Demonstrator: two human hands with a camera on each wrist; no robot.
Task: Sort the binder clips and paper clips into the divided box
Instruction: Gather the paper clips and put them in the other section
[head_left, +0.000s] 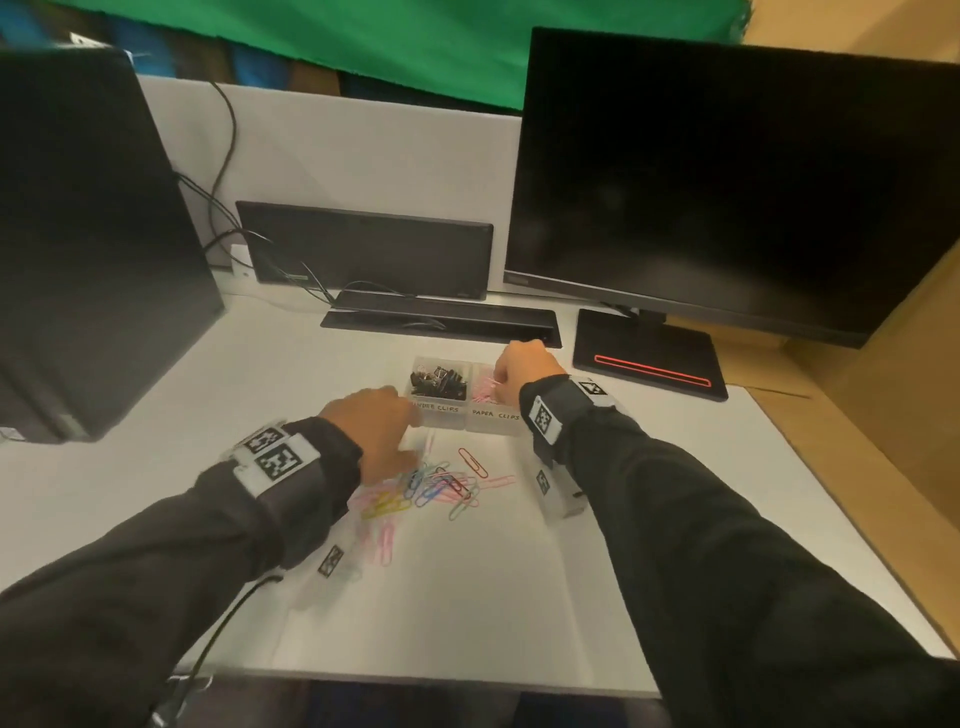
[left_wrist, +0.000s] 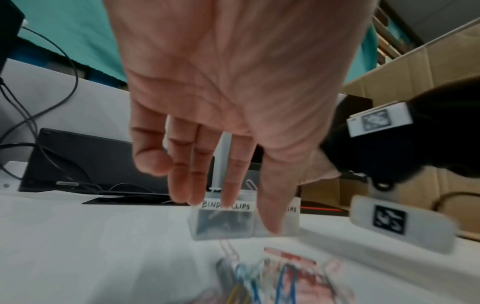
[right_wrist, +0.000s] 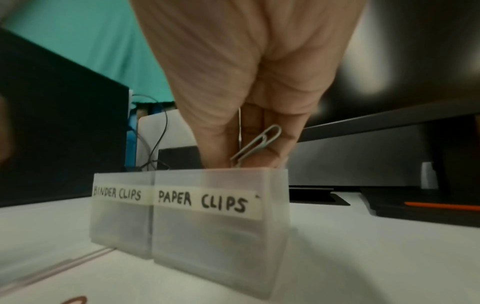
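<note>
The clear divided box (head_left: 453, 419) stands mid-desk, labelled "BINDER CLIPS" on the left and "PAPER CLIPS" on the right (right_wrist: 207, 226). Black binder clips (head_left: 439, 382) fill the left compartment, and pink paper clips lie in the right one. My right hand (head_left: 519, 370) hovers over the right compartment, pinching a pale paper clip (right_wrist: 257, 145) at the box rim. A pile of coloured paper clips (head_left: 441, 486) lies on the desk in front of the box. Above that pile, my left hand (head_left: 395, 436) has its fingers (left_wrist: 233, 193) extended downward and holds nothing; this view is blurred.
A dark monitor (head_left: 727, 182) with its base (head_left: 649, 358) stands at the back right. A black bar (head_left: 441, 317), a tablet (head_left: 363, 249) and cables lie behind the box. A black tower (head_left: 88, 234) sits at the left. Cardboard lines the right.
</note>
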